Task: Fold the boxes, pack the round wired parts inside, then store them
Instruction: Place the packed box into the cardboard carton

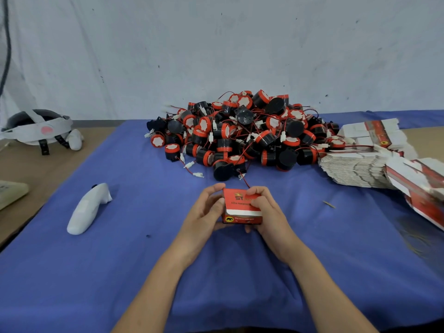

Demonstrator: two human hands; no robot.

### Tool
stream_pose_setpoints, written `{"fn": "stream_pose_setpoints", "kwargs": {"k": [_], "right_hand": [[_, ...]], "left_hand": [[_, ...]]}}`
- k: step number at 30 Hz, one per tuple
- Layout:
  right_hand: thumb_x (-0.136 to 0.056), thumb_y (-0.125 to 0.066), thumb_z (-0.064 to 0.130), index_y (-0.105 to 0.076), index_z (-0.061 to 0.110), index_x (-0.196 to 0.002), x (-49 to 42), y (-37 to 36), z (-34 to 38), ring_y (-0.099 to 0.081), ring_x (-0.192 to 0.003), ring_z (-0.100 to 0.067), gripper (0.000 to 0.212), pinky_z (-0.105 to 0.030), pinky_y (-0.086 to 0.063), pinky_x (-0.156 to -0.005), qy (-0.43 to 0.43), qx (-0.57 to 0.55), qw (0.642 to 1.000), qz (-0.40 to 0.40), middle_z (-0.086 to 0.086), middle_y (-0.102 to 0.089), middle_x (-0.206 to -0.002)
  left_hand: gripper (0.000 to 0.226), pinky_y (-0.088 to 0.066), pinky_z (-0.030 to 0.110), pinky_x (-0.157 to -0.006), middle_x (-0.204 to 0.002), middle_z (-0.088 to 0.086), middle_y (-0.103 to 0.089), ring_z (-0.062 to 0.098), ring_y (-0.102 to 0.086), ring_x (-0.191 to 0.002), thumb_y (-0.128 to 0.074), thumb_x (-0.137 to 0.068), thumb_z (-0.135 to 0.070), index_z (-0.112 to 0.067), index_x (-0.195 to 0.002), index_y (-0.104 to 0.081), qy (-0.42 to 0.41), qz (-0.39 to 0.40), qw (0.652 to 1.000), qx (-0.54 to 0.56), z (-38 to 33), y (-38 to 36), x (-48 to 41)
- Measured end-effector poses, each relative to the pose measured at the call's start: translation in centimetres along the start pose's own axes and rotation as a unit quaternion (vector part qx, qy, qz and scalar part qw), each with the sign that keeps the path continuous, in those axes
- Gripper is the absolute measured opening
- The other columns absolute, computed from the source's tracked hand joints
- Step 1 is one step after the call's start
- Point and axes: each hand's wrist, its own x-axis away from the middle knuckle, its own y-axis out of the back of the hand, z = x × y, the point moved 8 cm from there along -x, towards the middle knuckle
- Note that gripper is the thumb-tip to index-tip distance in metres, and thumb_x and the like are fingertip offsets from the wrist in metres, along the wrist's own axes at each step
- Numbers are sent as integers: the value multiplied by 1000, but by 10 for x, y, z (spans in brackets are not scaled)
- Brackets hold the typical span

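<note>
A small red and white box (236, 210) is held above the blue cloth at the centre, gripped from both sides. My left hand (204, 212) clasps its left side, fingers curled over the top edge. My right hand (266, 207) grips its right side, with the thumb pressing on the top face. A thin red wire runs from the box's top back corner toward the pile. Behind it lies a big heap of round black and red wired parts (242, 131). Flat unfolded boxes (360, 169) are stacked at the right.
The blue cloth (144, 260) covers the table. A white controller (86, 210) lies at the left. A headset with straps (38, 131) rests at the far left on the bare tabletop. More flat boxes (425, 188) spill at the right edge. A grey wall stands behind.
</note>
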Motion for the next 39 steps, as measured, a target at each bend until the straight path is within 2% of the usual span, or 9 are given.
{"fn": "stream_pose_setpoints", "kwargs": {"k": [3, 9, 12, 15, 19, 22, 26, 31, 39], "right_hand": [[-87, -45, 29, -61, 34, -93, -1, 0, -1, -62, -78, -16, 18, -29, -48, -56, 4, 11, 1000, 4, -2, -71, -96], [-89, -47, 28, -60, 27, -95, 0, -2, 2, -62, -80, -16, 15, -30, -49, -58, 16, 23, 999, 14, -7, -69, -100], [-90, -48, 30, -61, 24, -99, 3, -2, 4, -64, -83, -18, 16, -32, -51, -60, 16, 21, 1000, 13, -9, -69, -102], [-93, -50, 31, -62, 21, -103, 4, -2, 5, -67, -88, -19, 18, -32, -53, -63, 17, 19, 1000, 13, -8, -70, -108], [-99, -63, 39, -66, 25, -105, 5, -6, 10, -72, -95, -22, 16, -33, -58, -69, 35, 40, 998, 14, -2, -71, -110], [-92, -70, 46, -68, 27, -107, 7, -8, 13, -74, -95, -21, 24, -32, -60, -69, 44, 47, 998, 10, 4, -73, -106], [-90, -71, 52, -68, 26, -108, 7, -6, 13, -74, -96, -21, 32, -31, -60, -69, 48, 44, 998, -1, 4, -74, -106], [-87, -70, 59, -67, 28, -110, 7, -9, 13, -74, -96, -20, 38, -28, -58, -69, 34, 34, 999, 9, 3, -74, -108], [-94, -71, 33, -68, 32, -108, 9, -8, 16, -73, -90, -16, 14, -25, -56, -68, 40, 53, 998, 7, 5, -72, -104]], "left_hand": [[26, -58, 28, -79, -120, -4, -68, 17, -69, -105, -48, -105, -18, -35, -121, -60, -19, 10, 1000, -13, -6, -3, 2], [23, -58, 34, -81, -108, 9, -68, 29, -69, -101, -48, -102, -20, -28, -91, -68, 3, 0, 1000, 2, -3, -2, 1], [10, -59, 30, -79, -106, -2, -70, 20, -71, -99, -60, -89, -34, -27, -94, -65, -18, 10, 1000, -13, -6, -5, 2], [7, -59, 28, -77, -106, -9, -69, 15, -71, -99, -60, -93, -21, -26, -97, -64, -42, 7, 999, -20, -8, -4, 4], [36, -59, 30, -79, -109, -6, -71, 17, -70, -102, -45, -104, -7, -32, -99, -70, -51, -2, 998, -38, -13, -4, 6], [39, -59, 29, -79, -110, -7, -72, 17, -69, -103, -40, -105, -8, -31, -102, -72, -53, 4, 998, -42, -14, -6, 6], [15, -59, 28, -81, -112, -6, -72, 17, -71, -102, -58, -99, -30, -32, -108, -70, -64, 20, 996, -52, -15, -10, 6], [26, -59, 39, -88, -115, -9, -71, 17, -71, -102, -64, -88, -46, -36, -111, -67, -63, 7, 995, -81, -11, -6, 4], [15, -60, 31, -82, -113, -13, -70, 14, -71, -100, -57, -99, -40, -37, -112, -63, -65, -4, 994, -93, -10, -5, 5]]}}
